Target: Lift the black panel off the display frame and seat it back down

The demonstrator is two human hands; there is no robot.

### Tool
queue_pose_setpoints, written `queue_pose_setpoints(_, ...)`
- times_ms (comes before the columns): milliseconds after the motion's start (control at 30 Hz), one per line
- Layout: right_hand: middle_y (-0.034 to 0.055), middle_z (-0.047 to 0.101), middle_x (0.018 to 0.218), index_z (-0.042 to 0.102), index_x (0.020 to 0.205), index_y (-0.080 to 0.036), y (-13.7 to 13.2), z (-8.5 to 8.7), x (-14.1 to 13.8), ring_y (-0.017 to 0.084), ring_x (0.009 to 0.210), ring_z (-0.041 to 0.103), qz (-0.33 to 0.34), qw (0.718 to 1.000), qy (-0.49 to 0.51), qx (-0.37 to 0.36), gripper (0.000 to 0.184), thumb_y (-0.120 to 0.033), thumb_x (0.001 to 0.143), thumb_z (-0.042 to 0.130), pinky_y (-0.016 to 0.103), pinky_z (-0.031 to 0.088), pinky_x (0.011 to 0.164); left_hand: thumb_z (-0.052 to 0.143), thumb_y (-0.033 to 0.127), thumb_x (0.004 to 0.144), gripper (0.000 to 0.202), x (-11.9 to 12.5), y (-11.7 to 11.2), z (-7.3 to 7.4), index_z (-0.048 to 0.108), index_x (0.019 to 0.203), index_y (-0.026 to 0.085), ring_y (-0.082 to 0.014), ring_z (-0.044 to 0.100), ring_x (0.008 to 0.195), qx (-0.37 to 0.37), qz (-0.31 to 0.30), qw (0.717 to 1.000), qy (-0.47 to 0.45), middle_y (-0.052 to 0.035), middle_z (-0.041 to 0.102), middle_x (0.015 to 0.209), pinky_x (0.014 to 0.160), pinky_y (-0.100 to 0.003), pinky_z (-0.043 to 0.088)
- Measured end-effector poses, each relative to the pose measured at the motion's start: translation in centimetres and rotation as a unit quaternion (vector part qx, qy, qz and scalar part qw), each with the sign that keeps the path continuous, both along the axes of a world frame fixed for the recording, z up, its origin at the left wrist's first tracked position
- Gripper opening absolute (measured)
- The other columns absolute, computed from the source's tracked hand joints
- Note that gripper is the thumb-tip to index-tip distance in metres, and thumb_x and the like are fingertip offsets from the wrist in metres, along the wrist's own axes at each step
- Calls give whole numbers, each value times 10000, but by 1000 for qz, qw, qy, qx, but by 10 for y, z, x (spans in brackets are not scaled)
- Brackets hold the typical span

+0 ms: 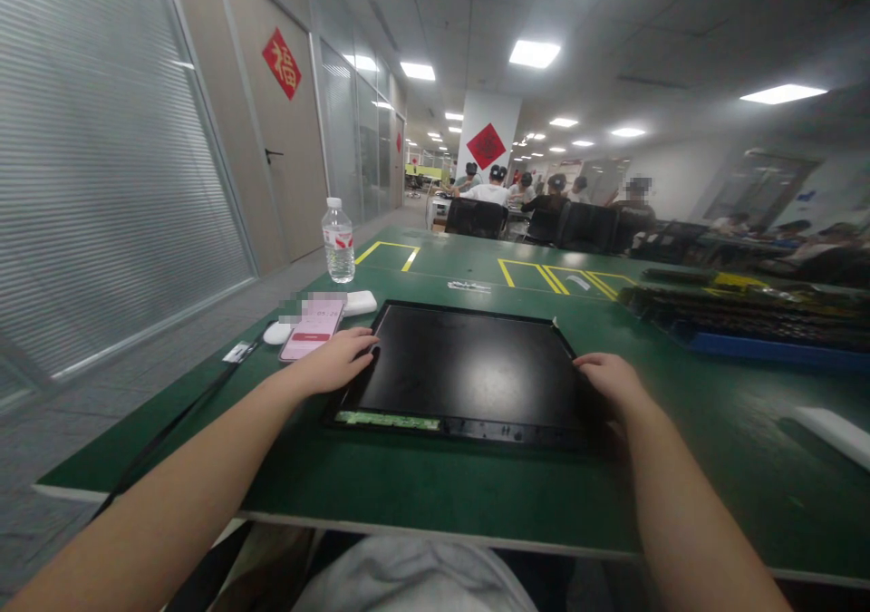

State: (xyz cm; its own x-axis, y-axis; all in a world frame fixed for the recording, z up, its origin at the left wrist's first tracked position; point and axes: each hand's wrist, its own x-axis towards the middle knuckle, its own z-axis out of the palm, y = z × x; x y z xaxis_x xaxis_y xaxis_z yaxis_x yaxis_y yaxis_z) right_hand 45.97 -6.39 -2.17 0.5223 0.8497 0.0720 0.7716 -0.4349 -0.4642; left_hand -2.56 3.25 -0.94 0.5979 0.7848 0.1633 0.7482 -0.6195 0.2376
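Observation:
A black LCD screen panel (468,367) lies face up in front of me, with a dark frame and a green circuit strip (387,421) along its near left edge. My left hand (340,358) holds the panel's left edge, the fingertips resting over the frame. On the opposite side, my right hand (608,381) grips the right edge; its fingers reach onto the frame and its lower part is blurred. The panel's underside is hidden.
Left of the panel are a phone (313,329), a white case (360,303), a white rounded object (275,333) with a dark strap, and a water bottle (338,242). Stacked dark panels (740,313) stand at right, near a white bar (836,432). Yellow tape marks the green table (476,494). People sit beyond.

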Motion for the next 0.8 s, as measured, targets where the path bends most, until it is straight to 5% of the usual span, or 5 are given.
queue_pose_setpoints(333, 75, 777, 902, 810, 839, -215, 2, -3, 4, 235, 834, 715, 3, 999, 46, -23, 330, -109, 669, 547, 294, 524, 748, 445, 86, 747, 551, 4, -2, -2, 669, 1241, 182, -262, 571, 1284, -7, 0, 1000, -4, -100, 650, 1357, 1125, -430, 405)
queue_pose_setpoints(800, 73, 769, 849, 789, 789, -214, 6, -16, 12, 224, 785, 706, 8, 998, 61, 4, 276, -136, 657, 559, 281, 514, 681, 413, 35, 660, 485, 10, -2, -3, 695, 1014, 209, -256, 649, 1120, -19, 19, 998, -57, -67, 732, 1145, 994, -389, 486)
